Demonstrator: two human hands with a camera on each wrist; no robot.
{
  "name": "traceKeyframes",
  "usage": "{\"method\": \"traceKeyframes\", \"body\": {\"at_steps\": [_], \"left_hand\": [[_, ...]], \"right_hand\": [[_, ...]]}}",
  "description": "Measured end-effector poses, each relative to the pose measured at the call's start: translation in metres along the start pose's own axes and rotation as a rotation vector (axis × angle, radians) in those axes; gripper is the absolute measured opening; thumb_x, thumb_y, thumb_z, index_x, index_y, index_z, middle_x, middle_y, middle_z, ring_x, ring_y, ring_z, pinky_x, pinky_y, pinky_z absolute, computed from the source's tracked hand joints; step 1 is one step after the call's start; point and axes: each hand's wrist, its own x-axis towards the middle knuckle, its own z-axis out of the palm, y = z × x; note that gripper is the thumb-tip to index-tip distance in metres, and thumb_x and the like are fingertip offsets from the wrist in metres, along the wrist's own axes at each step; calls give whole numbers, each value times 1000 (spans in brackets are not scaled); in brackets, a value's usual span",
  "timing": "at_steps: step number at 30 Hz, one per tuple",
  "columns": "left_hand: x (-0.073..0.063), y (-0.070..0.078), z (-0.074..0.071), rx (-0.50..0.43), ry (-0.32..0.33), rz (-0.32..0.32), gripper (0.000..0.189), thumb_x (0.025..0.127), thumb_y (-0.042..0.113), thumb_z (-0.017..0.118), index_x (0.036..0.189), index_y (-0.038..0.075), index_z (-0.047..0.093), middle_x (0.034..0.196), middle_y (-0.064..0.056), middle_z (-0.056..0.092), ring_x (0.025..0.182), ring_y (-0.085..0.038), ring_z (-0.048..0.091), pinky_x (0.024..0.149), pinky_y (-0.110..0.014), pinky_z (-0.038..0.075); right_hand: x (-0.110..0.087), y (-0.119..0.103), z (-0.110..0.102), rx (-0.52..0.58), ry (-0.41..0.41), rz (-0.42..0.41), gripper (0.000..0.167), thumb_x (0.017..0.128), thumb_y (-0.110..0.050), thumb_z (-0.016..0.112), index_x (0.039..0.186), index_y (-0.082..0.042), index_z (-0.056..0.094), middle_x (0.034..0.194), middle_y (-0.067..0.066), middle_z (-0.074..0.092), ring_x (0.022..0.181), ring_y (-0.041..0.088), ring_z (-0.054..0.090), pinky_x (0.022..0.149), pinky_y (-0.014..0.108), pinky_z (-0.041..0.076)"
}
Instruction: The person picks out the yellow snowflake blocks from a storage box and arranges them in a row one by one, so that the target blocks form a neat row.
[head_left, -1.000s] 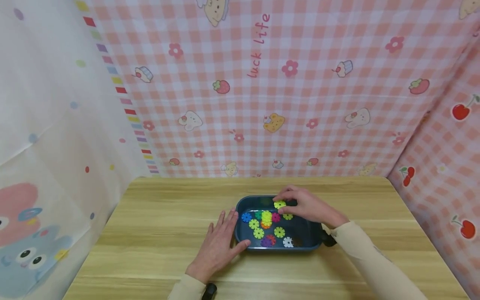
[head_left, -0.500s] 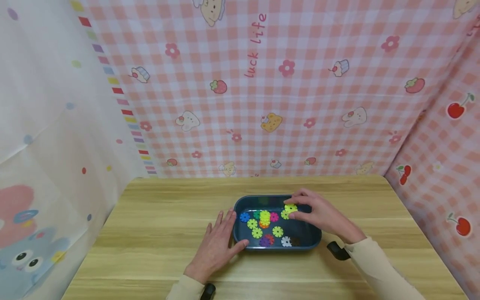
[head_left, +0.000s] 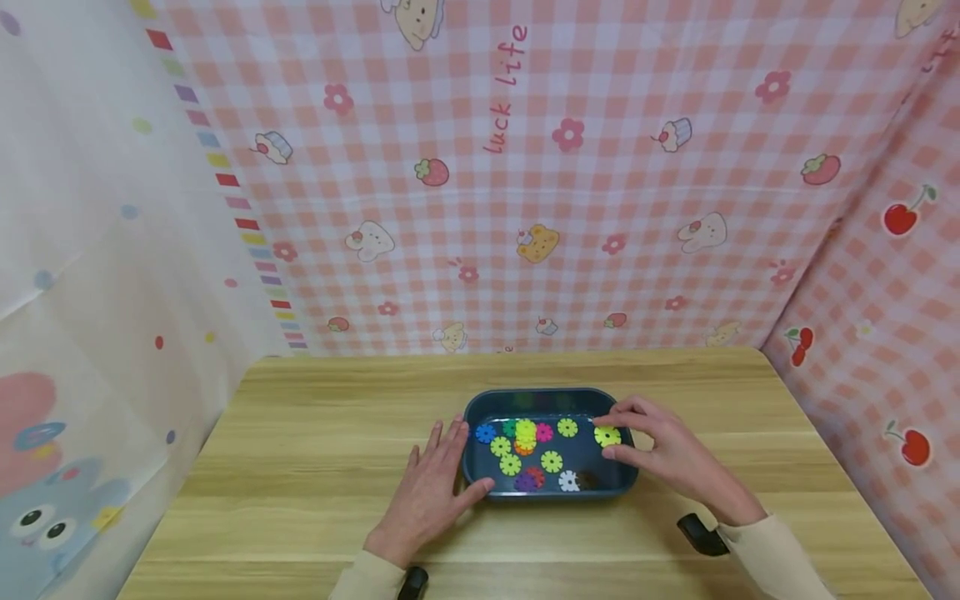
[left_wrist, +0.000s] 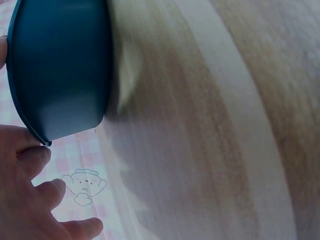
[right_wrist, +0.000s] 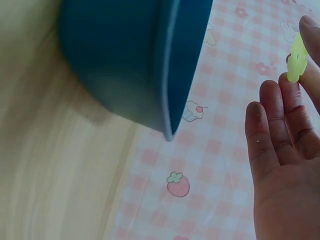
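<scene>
A dark blue oblong bin (head_left: pixel 600 487) on the table holds several notched plastic snowflake discs, among them a blue disc (head_left: pixel 485 433), a purple disc (head_left: pixel 528 479) and a white disc (head_left: pixel 568 481). Yellow discs (head_left: pixel 551 461) are scattered around its middle. Over the bin's right end, my right hand (head_left: pixel 678 454) pinches one yellow snowflake disc (right_wrist: pixel 296 62) between thumb and fingertips. My left hand (head_left: pixel 422 497) rests against the bin's left end, fingers spread, with the thumb at the near corner. The left wrist view shows fingers touching the bin's rim (left_wrist: pixel 22 117).
The wooden table (head_left: pixel 315 467) extends around the bin on all sides. A pink checked cloth (head_left: pixel 420 208) hangs behind it, with more cloth at the left and right. A black wrist strap (head_left: pixel 702 534) sits at the right sleeve.
My right hand has moved right along the bin with the yellow disc in its fingers, uncovering another yellow disc near the back. The left hand stays at the bin's left end.
</scene>
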Motion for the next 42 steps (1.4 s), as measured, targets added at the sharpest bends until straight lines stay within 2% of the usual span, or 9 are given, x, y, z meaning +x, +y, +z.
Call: {"method": "traceKeyframes", "body": {"at_steps": [7,15,26,30,36,38,42], "left_hand": [[0,1,0,-2,-6,-7,91,99,66,55,165,8,27,171,-12,23,157,-39,17,121,-68,21],[1,1,0,-4,-6,-4,91,99,65,55,164,8,28,171,-11,23,156,-40,18,120,-68,22],[1,1,0,0,0,-1,90,100,62,57,164,7,28,170,-13,24,156,-40,18,120,-69,22],[2,0,0,0,3,7,90,100,63,56,164,7,28,171,-12,23,156,-40,18,120,-69,22],[2,1,-1,-6,3,9,89,100,62,56,164,7,27,171,-11,23,157,-39,16,120,-69,22],[2,1,-1,-7,2,10,90,100,62,56,164,7,27,171,-11,23,157,-39,16,120,-69,22],[2,0,-1,0,-3,9,91,100,66,53,164,7,27,171,-11,23,157,-39,16,120,-69,22]], "right_hand": [[-19,2,0,-17,12,8,34,89,-19,83,122,-18,77,117,-9,60,104,9,57,78,30,53],[-38,3,0,-83,21,16,37,86,-16,85,122,-19,78,115,-10,61,102,8,58,81,32,57],[-60,9,2,-126,66,-89,48,75,-5,91,119,-17,77,113,-6,66,98,10,63,77,29,58],[-68,7,8,-105,34,-121,47,76,-6,90,120,-16,77,113,-6,67,98,10,64,79,28,59],[-74,0,21,-8,-48,-150,42,83,-4,86,122,-14,75,115,-6,67,99,10,63,84,25,59],[-74,-4,24,28,-92,-116,39,86,-5,83,123,-14,75,117,-5,66,100,11,63,86,25,59],[-74,-11,27,86,-198,18,31,96,-18,76,127,-17,74,122,-8,64,103,9,60,90,27,58]]}}
